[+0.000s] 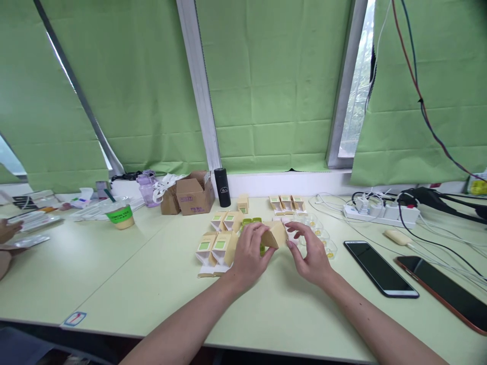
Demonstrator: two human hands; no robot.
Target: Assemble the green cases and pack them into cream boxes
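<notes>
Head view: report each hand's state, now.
Left hand: closed, holding a small tan carton.
Right hand: curled at the carton's right end; whether it grips cannot be told.

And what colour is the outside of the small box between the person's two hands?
The small box is tan outside, seen in the head view.

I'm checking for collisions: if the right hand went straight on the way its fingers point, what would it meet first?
Most likely the small tan cardboard box in the left hand; the right hand is right at its edge, though whether they touch is unclear.
</notes>
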